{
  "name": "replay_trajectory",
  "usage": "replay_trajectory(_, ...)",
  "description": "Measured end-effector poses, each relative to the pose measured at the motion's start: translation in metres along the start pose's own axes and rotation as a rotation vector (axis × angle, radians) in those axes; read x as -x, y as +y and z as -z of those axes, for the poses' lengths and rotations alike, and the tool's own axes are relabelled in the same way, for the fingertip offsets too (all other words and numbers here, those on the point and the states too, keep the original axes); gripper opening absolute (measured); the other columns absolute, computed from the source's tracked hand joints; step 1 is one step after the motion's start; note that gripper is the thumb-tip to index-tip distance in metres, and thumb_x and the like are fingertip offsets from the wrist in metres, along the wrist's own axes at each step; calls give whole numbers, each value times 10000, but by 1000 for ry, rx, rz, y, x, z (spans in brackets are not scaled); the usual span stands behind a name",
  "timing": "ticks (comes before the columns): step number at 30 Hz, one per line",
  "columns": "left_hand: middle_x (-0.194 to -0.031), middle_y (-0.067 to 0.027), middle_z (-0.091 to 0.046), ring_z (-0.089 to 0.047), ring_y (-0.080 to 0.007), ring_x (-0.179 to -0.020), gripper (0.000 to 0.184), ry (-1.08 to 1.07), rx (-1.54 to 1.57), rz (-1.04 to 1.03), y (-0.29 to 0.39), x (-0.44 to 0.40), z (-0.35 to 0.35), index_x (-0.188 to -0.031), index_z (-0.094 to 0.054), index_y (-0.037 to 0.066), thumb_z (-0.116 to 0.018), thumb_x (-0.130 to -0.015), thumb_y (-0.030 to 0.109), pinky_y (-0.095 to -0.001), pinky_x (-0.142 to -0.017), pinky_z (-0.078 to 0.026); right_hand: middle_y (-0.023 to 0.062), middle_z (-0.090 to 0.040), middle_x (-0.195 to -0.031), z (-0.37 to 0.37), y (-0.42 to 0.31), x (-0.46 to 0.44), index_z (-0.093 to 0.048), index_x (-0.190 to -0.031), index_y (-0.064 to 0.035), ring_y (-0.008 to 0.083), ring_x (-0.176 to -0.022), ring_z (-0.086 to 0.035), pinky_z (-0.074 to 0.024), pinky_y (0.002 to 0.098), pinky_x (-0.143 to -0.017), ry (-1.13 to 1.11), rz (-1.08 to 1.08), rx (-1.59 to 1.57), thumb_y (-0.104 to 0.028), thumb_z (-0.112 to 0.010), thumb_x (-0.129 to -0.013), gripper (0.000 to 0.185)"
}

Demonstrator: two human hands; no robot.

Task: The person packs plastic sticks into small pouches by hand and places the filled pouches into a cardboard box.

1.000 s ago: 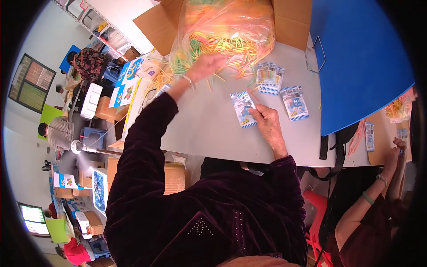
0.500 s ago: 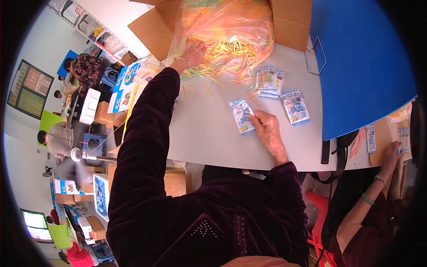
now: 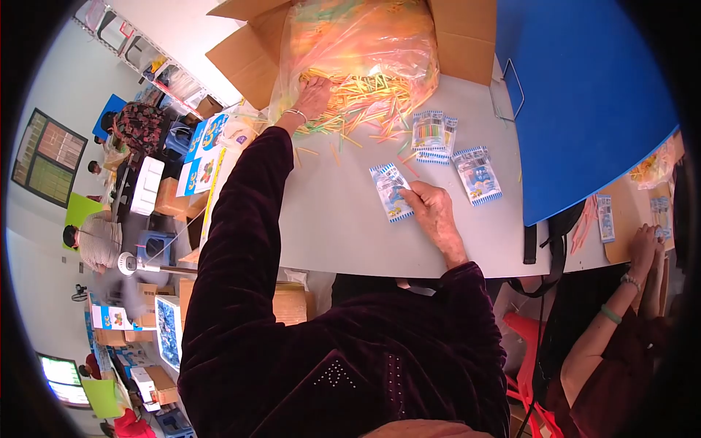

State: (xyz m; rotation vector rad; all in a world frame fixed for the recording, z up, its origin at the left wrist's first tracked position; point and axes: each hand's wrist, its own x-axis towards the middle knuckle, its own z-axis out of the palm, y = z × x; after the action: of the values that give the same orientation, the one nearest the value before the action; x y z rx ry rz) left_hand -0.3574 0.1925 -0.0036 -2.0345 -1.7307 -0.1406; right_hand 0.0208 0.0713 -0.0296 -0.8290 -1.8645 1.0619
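Note:
At the left edge of the heap of thin yellow, green and pink sticks (image 3: 365,102), my left hand (image 3: 312,98) rests with its fingers open and partly sunk among them. The sticks spill from a large clear plastic bag (image 3: 358,40) lying in an opened cardboard box (image 3: 464,40). My right hand (image 3: 434,215) pinches the right edge of a small blue-and-white packet (image 3: 391,193), held low over the table. Beyond it, a similar packet (image 3: 478,175) lies flat. Other packets (image 3: 432,133) overlap nearby, the top one showing coloured sticks inside.
A blue panel (image 3: 584,102) with a wire handle (image 3: 513,91) borders the grey table (image 3: 336,219) on the right. Past it, a co-worker's hands (image 3: 644,244) handle a packet. Printed cartons (image 3: 204,160) stand left, near a small fan (image 3: 128,263). Several people sit farther off.
The fingers of my left hand have curled further into the sticks. My right hand still holds the packet in about the same place. The view has shifted slightly.

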Motion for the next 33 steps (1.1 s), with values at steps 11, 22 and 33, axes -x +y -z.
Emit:
replay_trajectory(11, -1007, -178, -578, -540, -289, -1056, 293, 64, 1169, 476, 30, 7, 34, -1027, -488, -34, -487, -912, 236, -401, -868, -444, 160, -560, -643, -4, 14, -2, -621, -825, -14, 233, -543, -510, -418, 312, -543, 9, -74, -183, -129, -627, -797, 119)
replay_trajectory(22, -1082, -210, -511, -525, -347, -1045, 222, -107, 2492, 1062, 75, 17, 34, -1046, -452, -64, -524, -837, -42, -505, -898, -455, -75, -409, -572, 9, -8, -4, -519, -648, -55, 12, -522, -324, -275, 191, -456, -34, -236, -430, -154, -590, -857, 242)
replay_trajectory(33, -1095, -208, -548, -570, -328, -991, 249, -302, 2553, 717, 86, 11, 15, -1062, -483, -60, -568, -835, -5, -453, -868, -485, -74, -470, -602, 15, -2, -3, -601, -718, -55, 13, -540, -355, -295, 189, -483, -61, -330, -454, -205, -590, -855, 203)
